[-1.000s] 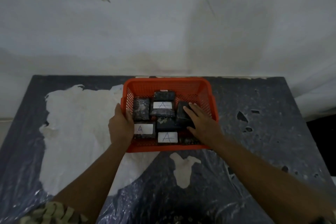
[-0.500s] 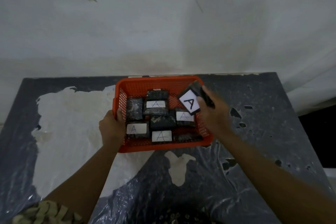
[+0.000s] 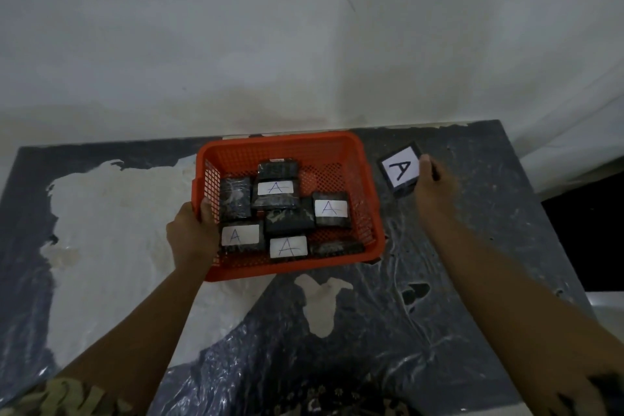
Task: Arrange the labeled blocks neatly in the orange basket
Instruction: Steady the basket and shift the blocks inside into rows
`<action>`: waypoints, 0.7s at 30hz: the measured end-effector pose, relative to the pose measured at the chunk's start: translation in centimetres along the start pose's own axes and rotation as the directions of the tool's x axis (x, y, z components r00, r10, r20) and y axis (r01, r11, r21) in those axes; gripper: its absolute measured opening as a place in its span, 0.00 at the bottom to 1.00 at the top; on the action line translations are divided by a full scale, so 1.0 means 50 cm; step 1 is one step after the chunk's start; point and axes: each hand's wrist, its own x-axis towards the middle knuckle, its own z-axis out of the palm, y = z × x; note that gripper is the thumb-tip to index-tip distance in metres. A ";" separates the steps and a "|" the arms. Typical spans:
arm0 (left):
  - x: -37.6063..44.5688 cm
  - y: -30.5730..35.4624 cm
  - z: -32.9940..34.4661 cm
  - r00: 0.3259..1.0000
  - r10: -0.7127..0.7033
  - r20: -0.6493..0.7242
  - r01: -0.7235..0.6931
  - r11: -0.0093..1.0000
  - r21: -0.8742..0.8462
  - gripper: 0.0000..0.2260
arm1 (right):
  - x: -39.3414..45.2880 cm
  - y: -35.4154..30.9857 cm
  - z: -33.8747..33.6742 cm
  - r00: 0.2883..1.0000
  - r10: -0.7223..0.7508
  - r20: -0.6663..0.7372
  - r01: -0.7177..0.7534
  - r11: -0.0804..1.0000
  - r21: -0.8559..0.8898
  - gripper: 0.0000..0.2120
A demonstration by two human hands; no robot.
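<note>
An orange basket (image 3: 341, 149) sits on the table against the wall. Inside lie several dark wrapped blocks (image 3: 285, 221), jumbled; some show white labels marked A (image 3: 330, 208), others lie label down. My left hand (image 3: 194, 235) grips the basket's left wall near its front corner. My right hand (image 3: 435, 187) holds one more dark block (image 3: 400, 169) just right of the basket, low over the table, its white A label facing up. Whether that block touches the table I cannot tell.
The table (image 3: 422, 331) is covered with dark crinkled plastic with pale torn patches (image 3: 111, 230) on the left and middle. A whitish wall (image 3: 304, 44) rises straight behind it. The table's right edge (image 3: 526, 186) drops to a dark gap.
My right hand lifted a labelled block out of the basket's right side and carried it right, down beside the basket. My left hand stayed on the basket's left wall.
</note>
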 end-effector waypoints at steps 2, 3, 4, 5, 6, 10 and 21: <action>-0.001 0.000 0.000 1.000 0.005 -0.008 -0.005 1.000 0.003 0.20 | -0.008 0.019 0.005 0.998 0.024 0.058 -0.019 0.996 -0.092 0.20; -0.001 -0.001 0.000 1.000 0.011 -0.011 -0.011 1.000 0.005 0.20 | -0.013 0.027 0.008 0.997 0.026 0.076 -0.017 0.993 -0.120 0.20; 0.000 -0.002 0.001 1.000 0.017 -0.015 -0.017 1.000 0.008 0.20 | -0.017 0.036 0.011 0.997 0.020 0.077 -0.010 0.991 -0.136 0.20; 0.001 -0.003 0.001 1.000 0.022 -0.018 -0.022 1.000 0.011 0.20 | -0.020 0.045 0.012 0.998 0.010 0.062 -0.001 0.989 -0.145 0.18; 0.002 -0.005 0.002 1.000 0.022 -0.020 -0.021 1.000 0.014 0.20 | -0.021 0.054 0.014 0.999 0.006 0.043 0.000 0.988 -0.153 0.17; 0.002 -0.008 0.006 1.000 0.001 -0.024 0.000 1.000 0.018 0.20 | -0.032 0.077 0.018 0.994 0.093 0.051 -0.081 0.979 -0.188 0.18; -0.006 0.000 0.004 0.999 0.036 0.018 -0.037 0.999 0.039 0.21 | -0.020 0.058 0.013 0.978 0.110 0.179 0.012 0.820 -0.572 0.25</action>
